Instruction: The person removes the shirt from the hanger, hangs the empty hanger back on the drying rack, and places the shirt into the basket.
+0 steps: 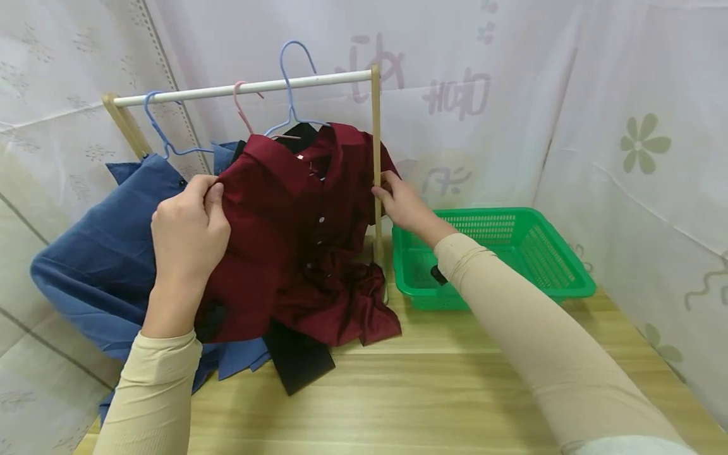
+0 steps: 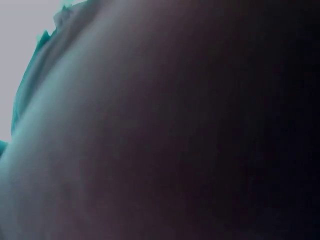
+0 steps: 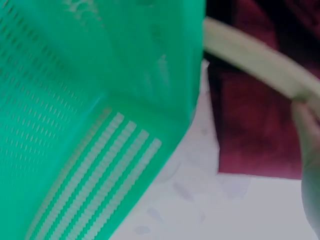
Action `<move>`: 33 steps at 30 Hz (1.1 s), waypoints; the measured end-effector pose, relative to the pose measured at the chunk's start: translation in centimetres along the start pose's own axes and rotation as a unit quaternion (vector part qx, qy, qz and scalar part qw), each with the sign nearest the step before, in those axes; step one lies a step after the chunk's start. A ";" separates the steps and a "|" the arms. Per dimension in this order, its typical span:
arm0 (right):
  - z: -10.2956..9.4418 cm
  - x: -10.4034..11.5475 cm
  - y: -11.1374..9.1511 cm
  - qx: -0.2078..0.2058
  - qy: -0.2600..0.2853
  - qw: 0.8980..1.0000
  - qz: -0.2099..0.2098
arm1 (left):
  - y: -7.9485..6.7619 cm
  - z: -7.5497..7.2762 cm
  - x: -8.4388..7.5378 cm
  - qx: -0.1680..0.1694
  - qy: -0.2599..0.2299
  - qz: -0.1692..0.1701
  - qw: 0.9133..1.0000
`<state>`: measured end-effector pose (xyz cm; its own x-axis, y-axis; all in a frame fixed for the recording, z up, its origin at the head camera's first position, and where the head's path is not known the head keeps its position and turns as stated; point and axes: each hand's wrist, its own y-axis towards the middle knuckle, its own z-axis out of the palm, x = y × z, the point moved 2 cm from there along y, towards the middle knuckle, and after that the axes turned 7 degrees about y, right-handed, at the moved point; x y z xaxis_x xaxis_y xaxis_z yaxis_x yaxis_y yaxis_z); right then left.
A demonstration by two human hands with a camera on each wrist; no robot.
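Pinching a dark red shirt mid-frame with the left hand, right hand clasped round a wooden post, green basket right of centre.

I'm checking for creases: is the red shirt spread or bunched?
Both: the red shirt is spread above, where collar and buttons show, but bunched in folds below.
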<state>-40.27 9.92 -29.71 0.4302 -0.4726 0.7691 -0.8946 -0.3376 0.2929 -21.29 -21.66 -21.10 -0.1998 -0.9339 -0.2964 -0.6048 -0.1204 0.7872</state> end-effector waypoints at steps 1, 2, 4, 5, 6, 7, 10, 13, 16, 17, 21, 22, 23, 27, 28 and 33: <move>0.0 0.0 0.2 0.008 -0.002 1.000 -0.001 | 0.0 -0.5 0.2 -0.010 0.004 0.007 1.000; 0.0 0.0 0.3 0.013 -0.005 1.000 -0.003 | 0.0 -1.1 0.3 -0.020 0.009 0.014 1.000; 0.0 0.0 0.5 0.022 -0.001 1.000 -0.002 | -0.1 -2.1 0.7 -0.040 0.018 0.025 0.999; 0.0 0.1 0.5 0.023 0.002 1.000 -0.001 | -0.2 -2.5 0.9 -0.049 0.021 0.030 0.998; 0.0 0.1 0.5 0.024 0.007 1.000 0.001 | -0.2 -2.9 1.1 -0.057 0.026 0.033 0.997; 0.0 0.0 0.5 0.025 0.009 1.000 0.003 | -0.3 -3.2 1.3 -0.066 0.028 0.036 0.997; -0.1 -0.1 0.6 0.024 0.012 1.000 0.003 | -0.5 -4.0 2.2 -0.089 0.028 0.035 0.995; -0.1 -0.1 0.8 0.024 0.007 1.000 0.003 | -0.7 -4.8 3.1 -0.110 0.024 0.031 0.993; 0.1 -0.1 0.9 0.027 0.014 1.000 0.007 | -0.6 -5.7 3.9 -0.127 0.019 0.033 0.991; 0.1 -0.1 1.0 0.029 0.018 0.999 0.009 | -0.6 -6.0 4.1 -0.130 0.015 0.032 0.991; 0.5 0.0 1.3 0.041 0.036 0.998 0.018 | -0.1 -7.7 5.0 -0.139 0.004 0.003 0.990; 0.6 0.0 1.3 0.044 0.035 0.998 0.019 | 0.1 -8.1 5.3 -0.137 0.000 -0.011 0.990; 0.6 0.1 1.3 0.046 0.035 0.998 0.020 | 0.2 -8.4 5.5 -0.133 -0.006 -0.029 0.991; 0.9 0.4 1.4 0.054 0.031 0.998 0.025 | 0.4 -9.7 6.5 -0.124 -0.025 -0.086 0.988; 1.0 0.5 1.4 0.054 0.032 0.998 0.025 | 0.3 -10.0 6.8 -0.124 -0.034 -0.098 0.987; 1.3 0.5 1.7 0.057 0.043 0.997 0.021 | 0.6 -11.0 8.1 -0.138 -0.024 -0.116 0.983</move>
<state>-41.42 8.09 -29.58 0.3763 -0.4187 0.8265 -0.8900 -0.4113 0.1969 -14.77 -32.99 -17.11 -0.1216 -0.8544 -0.5051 -0.4067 -0.4214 0.8106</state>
